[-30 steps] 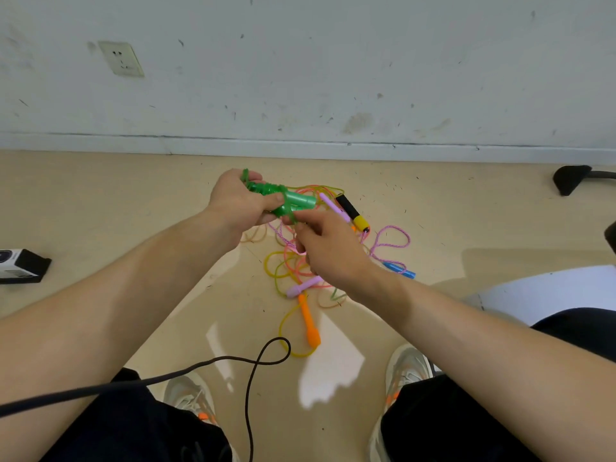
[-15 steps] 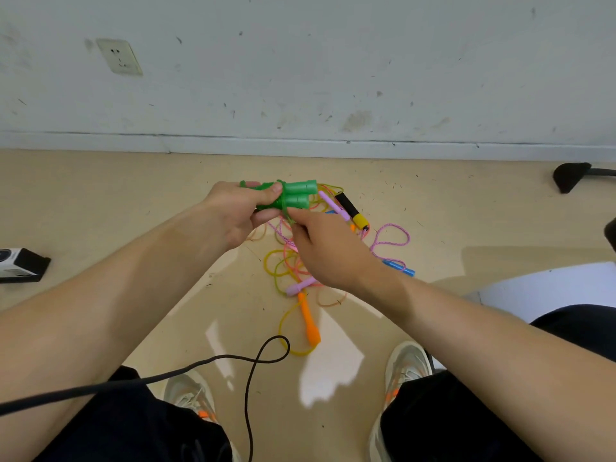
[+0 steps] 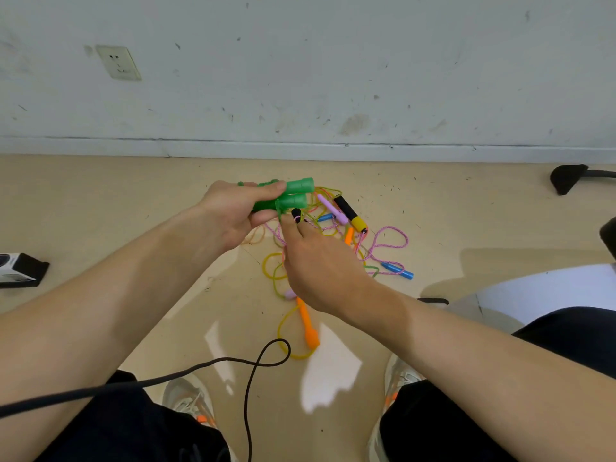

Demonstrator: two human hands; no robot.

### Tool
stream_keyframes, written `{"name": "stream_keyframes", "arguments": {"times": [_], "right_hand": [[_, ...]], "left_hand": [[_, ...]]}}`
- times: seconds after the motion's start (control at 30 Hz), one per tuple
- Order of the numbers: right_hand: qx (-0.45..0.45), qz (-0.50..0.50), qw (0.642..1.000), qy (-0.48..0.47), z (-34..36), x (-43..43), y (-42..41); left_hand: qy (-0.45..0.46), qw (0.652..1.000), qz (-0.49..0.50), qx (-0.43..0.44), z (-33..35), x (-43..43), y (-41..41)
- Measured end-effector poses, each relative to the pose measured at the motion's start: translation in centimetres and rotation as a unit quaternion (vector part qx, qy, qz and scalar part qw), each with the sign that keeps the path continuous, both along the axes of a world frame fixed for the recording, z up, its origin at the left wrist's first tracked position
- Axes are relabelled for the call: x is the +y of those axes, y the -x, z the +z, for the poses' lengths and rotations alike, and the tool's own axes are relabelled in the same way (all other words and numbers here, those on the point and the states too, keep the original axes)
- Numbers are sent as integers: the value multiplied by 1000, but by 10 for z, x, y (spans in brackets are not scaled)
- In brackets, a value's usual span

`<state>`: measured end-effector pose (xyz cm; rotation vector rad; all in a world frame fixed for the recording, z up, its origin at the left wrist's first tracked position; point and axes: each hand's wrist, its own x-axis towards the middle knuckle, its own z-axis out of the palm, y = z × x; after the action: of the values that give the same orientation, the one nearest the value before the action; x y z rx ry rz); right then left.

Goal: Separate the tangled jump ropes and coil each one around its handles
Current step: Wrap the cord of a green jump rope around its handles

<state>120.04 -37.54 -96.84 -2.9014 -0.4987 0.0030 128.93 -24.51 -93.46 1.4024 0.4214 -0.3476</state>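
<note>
Left hand grips both green handles at frame centre. Right hand sits just below, fingers over the rope tangle on the floor; can't tell its grip.

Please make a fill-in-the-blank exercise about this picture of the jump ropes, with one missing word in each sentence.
1. The left hand holds ____ green handles side by side.
2. The handle nearest the shoes is ____.
3. The black handle has a ____ end.
4. The wall socket is on the ____ side of the picture.

Missing words: two; orange; yellow; left.
</note>
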Motion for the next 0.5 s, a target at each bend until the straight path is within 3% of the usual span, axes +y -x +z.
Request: {"name": "stream_keyframes", "arguments": {"times": [0.1, 0.17, 0.3, 0.5], "right_hand": [[45, -37, 970, -238, -4, -5, -6], [96, -64, 940, -323, -7, -15, -15], [199, -59, 918, -339, -8, -38, -31], [198, -104, 912, -345, -3, -66, -54]], "left_hand": [[6, 1000, 0, -1, 0, 3, -2], [12, 1000, -16, 4, 3, 6, -3], [6, 996, -91, 9, 10, 11, -3], [-20, 973, -230, -20, 16, 15, 1]]}}
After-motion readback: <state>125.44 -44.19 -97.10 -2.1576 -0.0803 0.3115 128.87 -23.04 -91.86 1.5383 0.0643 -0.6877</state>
